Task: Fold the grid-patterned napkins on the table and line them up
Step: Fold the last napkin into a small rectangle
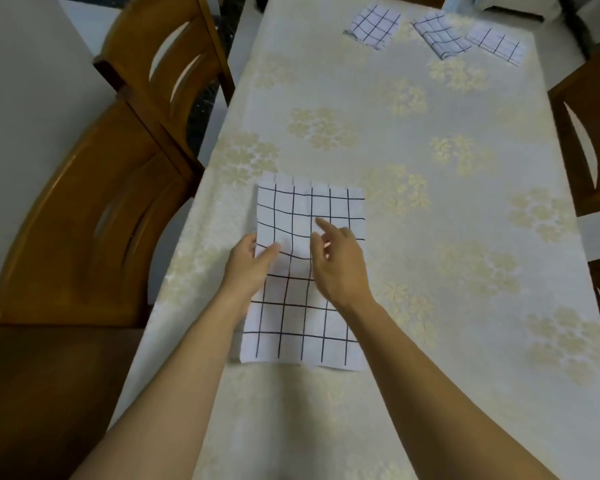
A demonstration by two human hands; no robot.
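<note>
A white napkin with a black grid (pixel 300 327) lies flat as a long rectangle on the near part of the table. My left hand (pixel 248 265) pinches its left edge about halfway up, thumb on top of the cloth. My right hand (pixel 338 261) hovers over or rests on the napkin's middle with the fingers spread and the index finger pointing away. At the table's far end lie three folded grid napkins: one on the left (pixel 373 26), one in the middle (pixel 442 36), one on the right (pixel 496 43).
The table (pixel 430 188) wears a cream cloth with pale gold flowers. Two wooden chairs stand along its left side (pixel 94 216) (pixel 174 57). Dark wooden chairs (pixel 589 140) line the right side. Light blue fabric (pixel 465 1) sits at the far edge.
</note>
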